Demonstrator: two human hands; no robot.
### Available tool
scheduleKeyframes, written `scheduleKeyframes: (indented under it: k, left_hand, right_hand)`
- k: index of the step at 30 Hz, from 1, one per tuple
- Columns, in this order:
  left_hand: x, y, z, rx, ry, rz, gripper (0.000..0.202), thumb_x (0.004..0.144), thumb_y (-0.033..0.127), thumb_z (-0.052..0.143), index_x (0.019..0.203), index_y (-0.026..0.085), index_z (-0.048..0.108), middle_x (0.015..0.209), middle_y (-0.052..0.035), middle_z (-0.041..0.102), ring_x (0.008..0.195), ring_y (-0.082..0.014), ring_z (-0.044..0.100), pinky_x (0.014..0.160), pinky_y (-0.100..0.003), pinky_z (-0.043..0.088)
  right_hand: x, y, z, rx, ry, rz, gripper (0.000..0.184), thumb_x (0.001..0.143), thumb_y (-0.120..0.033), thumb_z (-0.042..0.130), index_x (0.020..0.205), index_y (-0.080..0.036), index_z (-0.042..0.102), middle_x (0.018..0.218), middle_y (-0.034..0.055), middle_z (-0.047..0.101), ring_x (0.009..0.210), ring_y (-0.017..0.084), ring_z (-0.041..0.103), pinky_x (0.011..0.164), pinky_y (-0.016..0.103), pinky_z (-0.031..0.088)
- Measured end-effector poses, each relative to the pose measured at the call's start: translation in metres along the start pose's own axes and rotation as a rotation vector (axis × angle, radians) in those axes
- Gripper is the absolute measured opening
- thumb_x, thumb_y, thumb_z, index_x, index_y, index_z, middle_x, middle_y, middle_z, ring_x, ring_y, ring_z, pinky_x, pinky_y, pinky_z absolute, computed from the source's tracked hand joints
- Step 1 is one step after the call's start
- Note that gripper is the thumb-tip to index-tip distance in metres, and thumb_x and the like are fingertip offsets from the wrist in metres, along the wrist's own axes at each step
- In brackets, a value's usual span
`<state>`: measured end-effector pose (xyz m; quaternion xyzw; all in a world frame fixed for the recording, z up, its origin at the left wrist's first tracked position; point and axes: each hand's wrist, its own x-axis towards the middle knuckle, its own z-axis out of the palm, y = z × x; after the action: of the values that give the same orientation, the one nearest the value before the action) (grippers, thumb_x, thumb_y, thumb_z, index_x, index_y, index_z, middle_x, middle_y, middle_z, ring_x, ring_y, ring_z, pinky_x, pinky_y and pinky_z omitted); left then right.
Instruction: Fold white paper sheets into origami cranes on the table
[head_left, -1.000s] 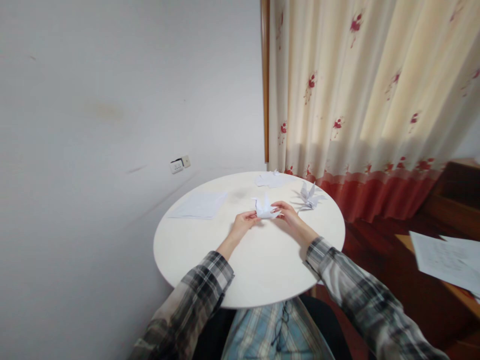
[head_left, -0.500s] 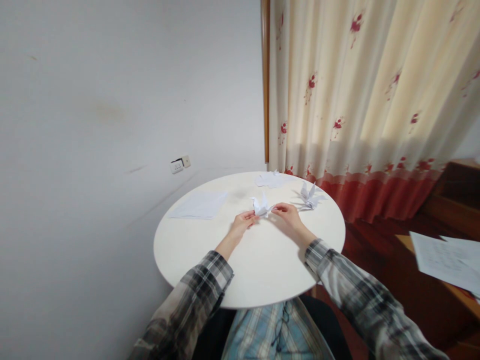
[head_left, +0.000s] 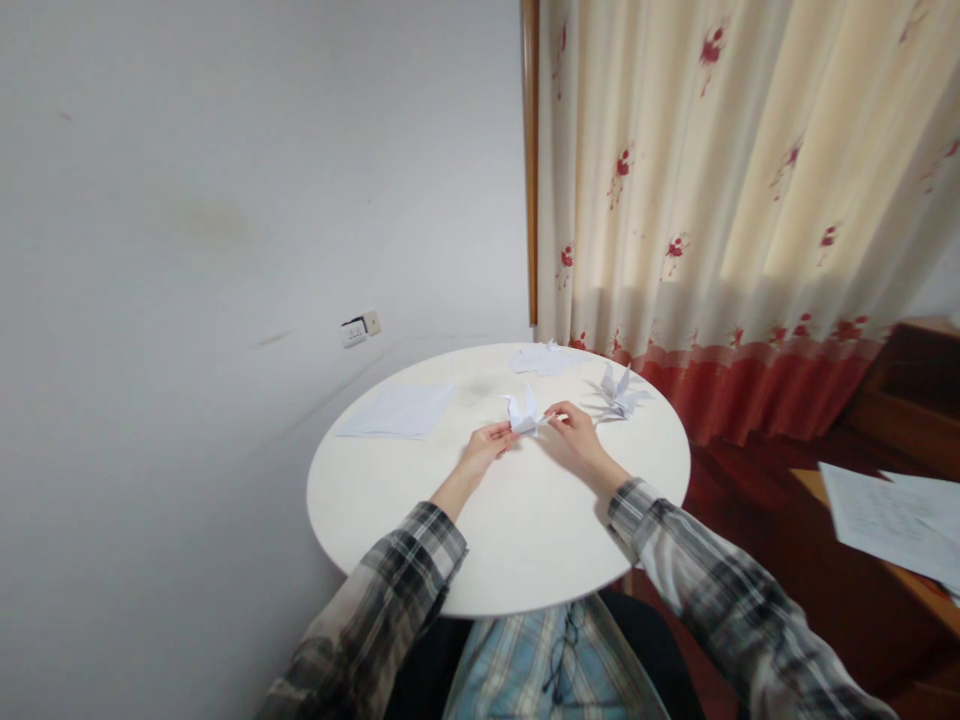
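A white folded paper crane (head_left: 523, 412) is held between my two hands, a little above the round white table (head_left: 517, 560). My left hand (head_left: 489, 442) pinches its lower left side, with the thumb and fingers closed on the paper. On the other side, the fingertips of my right hand (head_left: 574, 428) are closed on the crane's thin pointed end. One pointed wing stands upright in the middle, and a bent tip points left. To the right of my right hand lies a cluster of finished paper cranes (head_left: 619, 392).
Flat white paper sheets (head_left: 397, 410) lie at the table's left. More paper pieces (head_left: 538, 358) sit at its far edge. Behind are a wall socket (head_left: 353, 333) and a flowered curtain (head_left: 720, 200). Printed papers (head_left: 892, 520) rest on wooden furniture at the right.
My right hand has shifted very slightly up, still pinching the crane's pointed end. My left hand and the other papers stay as they were.
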<state>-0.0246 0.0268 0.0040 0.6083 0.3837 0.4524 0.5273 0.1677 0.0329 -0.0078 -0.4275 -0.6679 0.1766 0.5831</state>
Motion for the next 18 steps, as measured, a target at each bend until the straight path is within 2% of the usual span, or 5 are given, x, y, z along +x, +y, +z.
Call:
scheduleKeyframes:
  k: [6,13,18]
  left_hand:
    - [0.001,-0.001,0.0,0.022,0.005,-0.002,0.043,0.058,0.036,0.071,0.093,0.012,0.066,0.085,-0.0081,0.067,0.059,-0.0087,0.052,0.052,-0.02,0.029]
    - [0.003,-0.006,0.0,0.026,-0.044,0.03,0.041,0.057,0.033,0.071,0.092,0.011,0.067,0.075,-0.005,0.065,0.052,-0.0059,0.043,0.048,-0.019,0.026]
    - [0.007,-0.011,0.001,0.061,-0.077,0.03,0.04,0.056,0.033,0.071,0.089,0.011,0.068,0.07,-0.003,0.064,0.049,-0.0055,0.039,0.046,-0.02,0.023]
  right_hand:
    - [-0.002,-0.009,-0.002,-0.032,-0.027,0.038,0.01,0.069,-0.023,0.05,0.068,-0.018,0.058,0.068,0.0018,0.062,0.065,0.014,0.053,0.062,0.025,0.04]
    - [-0.002,-0.012,-0.001,0.03,-0.012,0.131,0.009,0.066,-0.026,0.053,0.065,-0.018,0.057,0.062,-0.0002,0.058,0.058,0.012,0.048,0.058,0.024,0.037]
    - [-0.002,-0.005,0.002,0.166,-0.067,0.196,0.013,0.065,-0.031,0.054,0.067,-0.017,0.055,0.058,-0.0015,0.054,0.056,0.012,0.046,0.053,0.023,0.035]
